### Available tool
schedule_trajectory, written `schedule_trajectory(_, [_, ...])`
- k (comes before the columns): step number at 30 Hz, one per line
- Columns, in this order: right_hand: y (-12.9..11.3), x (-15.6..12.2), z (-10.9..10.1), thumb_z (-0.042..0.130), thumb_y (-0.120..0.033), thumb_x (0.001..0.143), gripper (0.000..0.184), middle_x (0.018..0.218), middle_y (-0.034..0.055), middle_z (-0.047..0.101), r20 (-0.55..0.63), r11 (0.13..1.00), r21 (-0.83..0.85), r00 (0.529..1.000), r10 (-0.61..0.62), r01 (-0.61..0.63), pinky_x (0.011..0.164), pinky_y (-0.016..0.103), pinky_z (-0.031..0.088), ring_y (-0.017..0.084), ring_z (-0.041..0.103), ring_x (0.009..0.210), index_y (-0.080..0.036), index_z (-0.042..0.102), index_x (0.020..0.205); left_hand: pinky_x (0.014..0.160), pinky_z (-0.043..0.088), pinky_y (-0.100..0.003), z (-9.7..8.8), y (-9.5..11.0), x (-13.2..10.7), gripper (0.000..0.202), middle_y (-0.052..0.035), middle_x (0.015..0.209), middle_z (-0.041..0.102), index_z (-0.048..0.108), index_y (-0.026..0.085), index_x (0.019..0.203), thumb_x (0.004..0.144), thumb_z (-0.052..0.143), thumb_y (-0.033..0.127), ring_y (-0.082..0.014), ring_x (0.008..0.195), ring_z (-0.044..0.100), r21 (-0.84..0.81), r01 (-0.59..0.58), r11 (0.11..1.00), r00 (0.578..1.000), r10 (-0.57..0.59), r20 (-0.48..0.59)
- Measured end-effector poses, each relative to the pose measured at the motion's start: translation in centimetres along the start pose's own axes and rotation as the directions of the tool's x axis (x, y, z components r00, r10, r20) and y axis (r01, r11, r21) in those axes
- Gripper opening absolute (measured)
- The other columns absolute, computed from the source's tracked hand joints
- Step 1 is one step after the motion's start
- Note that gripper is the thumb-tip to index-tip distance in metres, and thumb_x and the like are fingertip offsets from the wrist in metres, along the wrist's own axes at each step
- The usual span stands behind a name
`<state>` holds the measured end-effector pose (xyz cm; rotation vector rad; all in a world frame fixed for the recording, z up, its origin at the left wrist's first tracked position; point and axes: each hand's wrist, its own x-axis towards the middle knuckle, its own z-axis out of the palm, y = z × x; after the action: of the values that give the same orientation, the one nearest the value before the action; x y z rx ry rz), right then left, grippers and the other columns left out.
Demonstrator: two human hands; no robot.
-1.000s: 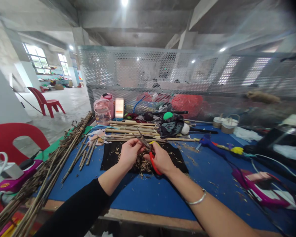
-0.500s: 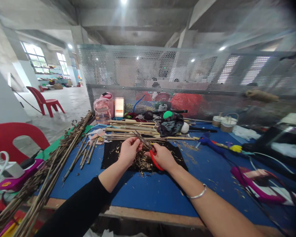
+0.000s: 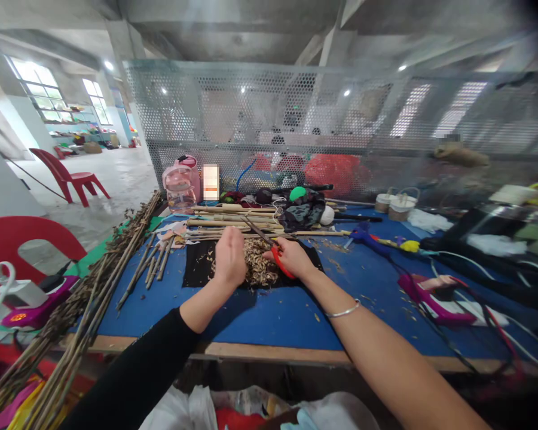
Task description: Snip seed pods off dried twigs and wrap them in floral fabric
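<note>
Scissors with red handles point(image 3: 278, 261) are in my right hand point(image 3: 295, 257), the blades parted slightly and pointing up and to the left. Below the blades lies a heap of dry brown plant clippings point(image 3: 259, 266) on a black cloth point(image 3: 196, 270). My left hand point(image 3: 230, 257) stands edge-on at the heap's left side, fingers stretched out and held together. Nothing shows in that hand, though its palm is turned out of sight.
Cut sticks point(image 3: 164, 263) lie left of the cloth, and long dried stalks point(image 3: 116, 263) run along the table's left side. Behind are bamboo lengths point(image 3: 233, 216), a pink bottle point(image 3: 180, 188) and a perforated metal screen point(image 3: 183, 119). A purple-and-white power strip point(image 3: 448, 307) with cables sits right.
My left hand has turned edge-on and straightened its fingers, away from the scissor tips where they were pinched. The scissors stay in my right hand. The view has tilted downward.
</note>
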<state>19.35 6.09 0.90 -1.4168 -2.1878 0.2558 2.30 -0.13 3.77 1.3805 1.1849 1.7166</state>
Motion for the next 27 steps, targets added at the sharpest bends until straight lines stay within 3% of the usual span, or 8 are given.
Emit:
schedule_trajectory(2, [0.4, 0.0, 0.2, 0.052, -0.041, 0.077, 0.023, 0.059, -0.0022, 0.052, -0.03, 0.999, 0.043, 0.999, 0.014, -0.013, 0.051, 0.021, 0.029, 0.011, 0.043, 0.053, -0.02, 0.049, 0.069, 0.058, 0.033, -0.022, 1.4, 0.7, -2.0, 0.02, 0.0017, 0.061, 0.048, 0.048, 0.019, 0.065, 0.078, 0.054, 0.032, -0.0107, 0.059, 0.041, 0.18, -0.211, 0.961, 0.945, 0.153, 0.289])
schedule_trajectory(4, [0.6, 0.0, 0.3, 0.051, -0.041, 0.077, 0.023, 0.059, -0.0024, 0.051, -0.066, 0.997, 0.077, 0.997, 0.028, -0.023, 0.051, 0.021, 0.03, 0.011, 0.042, 0.054, -0.019, 0.049, 0.07, 0.059, 0.034, -0.023, 3.1, 0.7, -3.9, 0.014, 0.0001, 0.064, 0.053, 0.05, 0.018, 0.065, 0.076, 0.056, 0.024, -0.0117, 0.061, 0.044, 0.258, -0.376, 0.89, 0.774, 0.149, 0.615])
schedule_trajectory(8, [0.8, -0.2, 0.0, 0.051, -0.047, 0.077, 0.029, 0.058, -0.0033, 0.048, -0.144, 0.991, 0.132, 0.99, 0.003, 0.016, 0.051, 0.021, 0.03, 0.011, 0.04, 0.053, -0.019, 0.048, 0.071, 0.065, 0.038, -0.024, 5.9, -0.7, -6.0, 0.014, -0.0032, 0.072, 0.06, 0.053, 0.017, 0.065, 0.078, 0.05, 0.013, -0.0144, 0.07, 0.051, 0.244, -0.573, 0.783, 0.535, 0.131, 0.834])
schedule_trajectory(12, [0.8, -0.3, -0.3, 0.049, -0.051, 0.077, 0.032, 0.056, -0.0036, 0.047, -0.156, 0.989, 0.15, 0.988, 0.007, 0.016, 0.051, 0.021, 0.03, 0.01, 0.037, 0.051, -0.02, 0.046, 0.07, 0.06, 0.037, -0.023, 7.0, -1.9, -6.3, 0.013, -0.0026, 0.071, 0.06, 0.056, 0.017, 0.066, 0.078, 0.05, 0.015, -0.0138, 0.067, 0.051, 0.22, -0.664, 0.715, 0.436, 0.132, 0.89])
schedule_trajectory(19, [0.7, -0.3, -0.4, 0.051, -0.051, 0.075, 0.032, 0.055, -0.0036, 0.047, -0.139, 0.983, 0.184, 0.99, 0.025, 0.001, 0.05, 0.021, 0.031, 0.011, 0.038, 0.051, -0.019, 0.048, 0.07, 0.06, 0.036, -0.023, 7.7, -2.6, -6.6, 0.017, -0.001, 0.071, 0.06, 0.057, 0.018, 0.069, 0.08, 0.045, 0.012, -0.0131, 0.065, 0.051, 0.157, -0.741, 0.653, 0.365, 0.195, 0.91])
schedule_trajectory(22, [0.9, -0.3, -0.3, 0.053, -0.048, 0.074, 0.03, 0.058, -0.0028, 0.05, -0.145, 0.983, 0.185, 0.989, 0.039, -0.012, 0.051, 0.021, 0.032, 0.011, 0.04, 0.052, -0.019, 0.05, 0.072, 0.061, 0.036, -0.024, 6.5, -1.7, -5.0, 0.017, -0.0024, 0.072, 0.061, 0.058, 0.019, 0.072, 0.081, 0.044, 0.013, -0.0145, 0.067, 0.052, 0.243, -0.731, 0.638, 0.463, 0.202, 0.863])
schedule_trajectory(25, [1.1, -0.1, -0.1, 0.052, -0.046, 0.075, 0.027, 0.062, -0.001, 0.054, -0.159, 0.978, 0.208, 0.986, 0.045, -0.011, 0.053, 0.021, 0.033, 0.011, 0.044, 0.055, -0.019, 0.052, 0.074, 0.061, 0.035, -0.024, 3.9, -0.8, -1.7, 0.019, -0.0035, 0.071, 0.062, 0.057, 0.019, 0.07, 0.083, 0.043, 0.017, -0.0153, 0.067, 0.053, 0.42, -0.595, 0.685, 0.717, 0.216, 0.663])
schedule_trajectory(27, [1.2, 0.0, 0.1, 0.051, -0.045, 0.076, 0.027, 0.064, -0.0004, 0.055, -0.177, 0.976, 0.217, 0.982, 0.058, -0.018, 0.055, 0.021, 0.034, 0.012, 0.045, 0.057, -0.019, 0.052, 0.073, 0.06, 0.034, -0.024, 2.0, -0.6, 0.6, 0.017, -0.0033, 0.068, 0.06, 0.054, 0.019, 0.065, 0.081, 0.046, 0.02, -0.0155, 0.066, 0.052, 0.483, -0.508, 0.713, 0.825, 0.241, 0.512])
